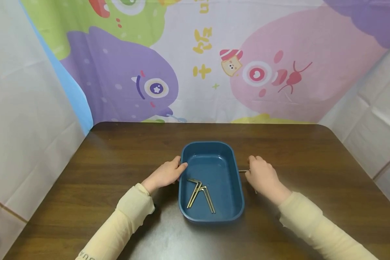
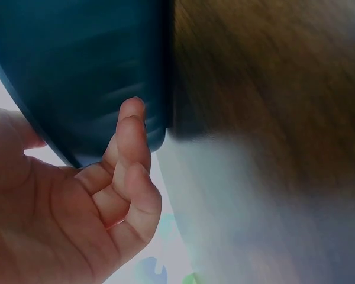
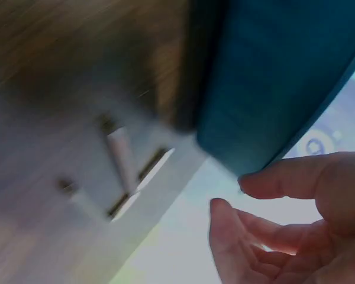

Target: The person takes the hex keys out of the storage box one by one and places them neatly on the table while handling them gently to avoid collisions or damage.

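Observation:
My left hand (image 1: pixel 167 173) grips the left rim of a deep blue rectangular tray (image 1: pixel 211 166), thumb over the edge and curled fingers against the outer wall. Several brass-coloured L-shaped hex keys (image 1: pixel 209 200) lie in the tray's near left part. Beyond the tray's right side, my right hand (image 1: pixel 263 177) hovers low over the table with nothing in its fingers; in the right wrist view a gap parts thumb and forefinger. Under it, L-shaped hex keys (image 3: pixel 123 160) lie on the table, blurred in that view. From above, the hand hides most of them.
Everything stands on a dark brown wooden table (image 1: pixel 117 151) with rounded far corners. Behind it hangs a cloth (image 1: pixel 195 101) printed with cartoon monsters, and pale panels (image 1: pixel 29 108) flank both sides.

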A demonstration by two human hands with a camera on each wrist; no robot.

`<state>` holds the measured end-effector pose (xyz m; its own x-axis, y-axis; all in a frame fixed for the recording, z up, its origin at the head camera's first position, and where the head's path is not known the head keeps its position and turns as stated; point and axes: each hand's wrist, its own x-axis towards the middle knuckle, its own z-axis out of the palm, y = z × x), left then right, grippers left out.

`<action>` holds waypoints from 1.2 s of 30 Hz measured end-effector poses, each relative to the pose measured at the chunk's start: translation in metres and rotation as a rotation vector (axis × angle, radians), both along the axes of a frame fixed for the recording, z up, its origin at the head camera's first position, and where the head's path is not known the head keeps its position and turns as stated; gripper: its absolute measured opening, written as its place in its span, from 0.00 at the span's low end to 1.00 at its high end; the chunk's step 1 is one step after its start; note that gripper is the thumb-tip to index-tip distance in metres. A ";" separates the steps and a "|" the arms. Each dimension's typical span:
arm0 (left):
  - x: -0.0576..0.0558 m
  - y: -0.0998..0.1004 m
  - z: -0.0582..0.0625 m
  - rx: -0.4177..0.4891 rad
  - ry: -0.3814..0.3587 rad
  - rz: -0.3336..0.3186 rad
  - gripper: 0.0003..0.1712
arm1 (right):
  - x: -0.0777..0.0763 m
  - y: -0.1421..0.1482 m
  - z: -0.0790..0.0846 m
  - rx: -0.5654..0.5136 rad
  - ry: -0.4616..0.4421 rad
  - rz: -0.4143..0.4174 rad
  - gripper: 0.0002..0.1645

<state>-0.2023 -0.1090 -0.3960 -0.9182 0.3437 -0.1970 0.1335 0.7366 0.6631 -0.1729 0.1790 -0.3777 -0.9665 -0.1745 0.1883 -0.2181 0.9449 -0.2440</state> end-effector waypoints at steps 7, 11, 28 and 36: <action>0.001 0.000 0.000 -0.007 -0.007 0.011 0.16 | 0.013 -0.034 0.007 -0.087 0.125 0.129 0.09; 0.001 0.000 -0.001 -0.008 -0.012 0.017 0.16 | 0.019 -0.048 0.002 -0.045 0.171 0.186 0.08; 0.002 0.001 -0.001 0.002 -0.007 0.017 0.17 | 0.030 -0.089 -0.024 0.075 -0.102 0.313 0.14; 0.002 0.000 0.000 0.007 -0.007 0.016 0.17 | 0.030 -0.090 -0.028 0.055 -0.105 0.313 0.13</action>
